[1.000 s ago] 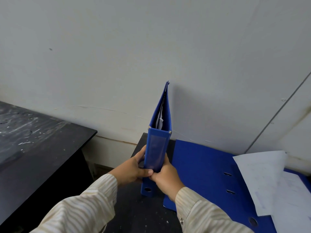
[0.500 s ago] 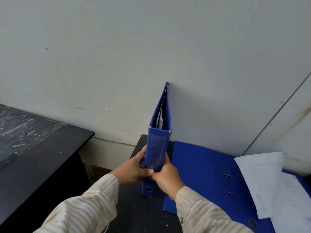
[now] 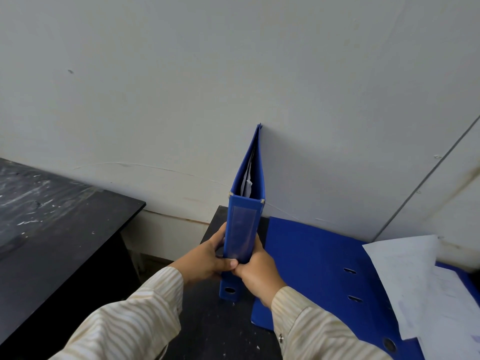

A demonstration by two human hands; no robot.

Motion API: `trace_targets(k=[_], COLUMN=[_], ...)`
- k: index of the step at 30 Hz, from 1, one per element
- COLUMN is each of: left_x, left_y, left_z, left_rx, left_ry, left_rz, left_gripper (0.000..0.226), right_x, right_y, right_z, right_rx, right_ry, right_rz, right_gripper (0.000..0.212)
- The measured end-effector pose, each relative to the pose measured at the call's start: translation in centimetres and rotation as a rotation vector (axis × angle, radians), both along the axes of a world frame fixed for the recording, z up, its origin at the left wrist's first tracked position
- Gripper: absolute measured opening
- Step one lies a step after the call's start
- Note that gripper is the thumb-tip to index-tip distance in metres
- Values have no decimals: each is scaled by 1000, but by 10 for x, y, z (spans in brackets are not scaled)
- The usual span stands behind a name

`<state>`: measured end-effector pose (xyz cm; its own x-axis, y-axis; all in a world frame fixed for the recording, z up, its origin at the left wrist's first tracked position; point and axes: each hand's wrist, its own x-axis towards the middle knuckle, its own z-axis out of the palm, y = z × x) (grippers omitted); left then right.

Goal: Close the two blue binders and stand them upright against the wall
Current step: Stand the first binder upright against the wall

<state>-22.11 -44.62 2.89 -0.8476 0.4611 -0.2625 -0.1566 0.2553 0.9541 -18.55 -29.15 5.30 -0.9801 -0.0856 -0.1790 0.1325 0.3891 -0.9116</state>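
A closed blue binder [image 3: 245, 219] stands upright on the dark table, spine towards me, its far edge touching the white wall [image 3: 233, 87]. My left hand [image 3: 207, 258] grips the spine's left side and my right hand [image 3: 259, 274] grips its right side, thumbs meeting on the spine. A second blue binder [image 3: 311, 268] lies open and flat to the right, with loose white paper sheets [image 3: 415, 281] on its right half.
A black table [image 3: 65, 229] with pale scuffs stands to the left, separated by a gap from the dark table [image 3: 213, 333] under the binders. A thin grey line [image 3: 426, 178] runs diagonally up the wall at right.
Both hands keep the same grip on the upright binder. The view has shifted only slightly; the binder stays against the wall.
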Motion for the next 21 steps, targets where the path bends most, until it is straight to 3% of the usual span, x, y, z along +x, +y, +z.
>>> trace_targets(k=[13,21], left_x=[2,8], left_y=[0,3], left_z=[1,3], left_rx=[-46,-55], left_ry=[26,33], left_rz=[-6,14], left_gripper=[86,86], right_x=[-1,2], right_y=[1,3], right_z=[-3,-3], right_rx=[8,-17], right_ry=[-11,-3], right_rz=[3,9], right_gripper=[81,72])
